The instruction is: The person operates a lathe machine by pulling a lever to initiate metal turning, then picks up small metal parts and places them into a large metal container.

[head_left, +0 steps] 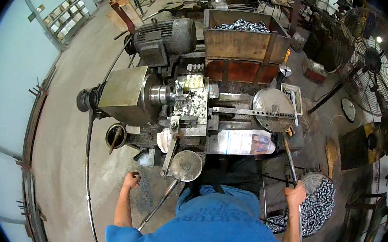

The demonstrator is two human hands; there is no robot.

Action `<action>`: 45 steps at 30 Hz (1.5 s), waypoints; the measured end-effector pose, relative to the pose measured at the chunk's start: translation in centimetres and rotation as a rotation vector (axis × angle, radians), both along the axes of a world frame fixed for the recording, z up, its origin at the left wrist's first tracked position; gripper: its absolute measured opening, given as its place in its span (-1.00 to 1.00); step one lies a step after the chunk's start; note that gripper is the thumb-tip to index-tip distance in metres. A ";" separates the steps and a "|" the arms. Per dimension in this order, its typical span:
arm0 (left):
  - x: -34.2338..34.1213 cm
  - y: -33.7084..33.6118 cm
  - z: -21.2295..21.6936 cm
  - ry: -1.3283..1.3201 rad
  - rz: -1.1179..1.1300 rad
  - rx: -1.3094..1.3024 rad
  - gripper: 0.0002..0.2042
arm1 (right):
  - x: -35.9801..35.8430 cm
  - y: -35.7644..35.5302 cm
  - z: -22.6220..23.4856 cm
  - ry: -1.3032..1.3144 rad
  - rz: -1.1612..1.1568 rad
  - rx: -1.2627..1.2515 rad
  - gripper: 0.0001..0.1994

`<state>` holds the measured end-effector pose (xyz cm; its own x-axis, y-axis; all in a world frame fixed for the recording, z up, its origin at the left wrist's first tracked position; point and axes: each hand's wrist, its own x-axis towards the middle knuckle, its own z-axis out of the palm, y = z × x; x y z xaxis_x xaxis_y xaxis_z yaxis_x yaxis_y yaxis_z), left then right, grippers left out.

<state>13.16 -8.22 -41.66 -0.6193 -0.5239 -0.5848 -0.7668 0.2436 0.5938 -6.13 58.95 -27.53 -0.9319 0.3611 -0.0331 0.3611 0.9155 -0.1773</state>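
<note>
My left hand (132, 180) hangs over the floor at the left of the lathe, its fingers curled together. Whether a small part sits in them I cannot make out. On the right, my right hand (295, 194) is wrapped round a long metal lever (289, 153) that runs down from a round steel disc (273, 110). The lathe's chuck (160, 94) faces a tool slide (191, 104) strewn with metal chips. A second lever (160, 204), untouched, slants from a smaller disc (187, 166) between my left arm and my body.
A motor (164, 39) and a metal bin (243, 46) of shiny parts stand behind the lathe. A basket (312, 181) of small metal parts is beside my right forearm. A pot (116, 134) hangs at left; a large fan (370, 61) stands at far right.
</note>
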 end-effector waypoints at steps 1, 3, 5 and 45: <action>-0.2 -0.3 0.4 0.005 -0.002 -0.017 -0.63 | 0.1 -0.1 0.0 0.001 -0.001 0.010 -0.62; -0.7 -0.3 0.7 0.004 -0.001 -0.025 -0.63 | 0.1 0.2 -0.2 -0.012 -0.001 0.004 -0.61; -1.2 -0.3 1.8 -0.019 -0.004 -0.013 -0.62 | -0.4 0.1 0.0 -0.007 0.032 0.001 -0.63; -3.3 -5.3 -2.3 -0.099 -0.295 -0.495 -0.58 | -19.0 -20.4 12.9 0.538 1.112 -0.472 -0.57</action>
<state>9.83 -13.49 -43.92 -0.7354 -0.5633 -0.3766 -0.6704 0.6856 0.2837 -25.14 38.55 -14.61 -0.6578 -0.5440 0.5209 -0.7531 0.4870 -0.4424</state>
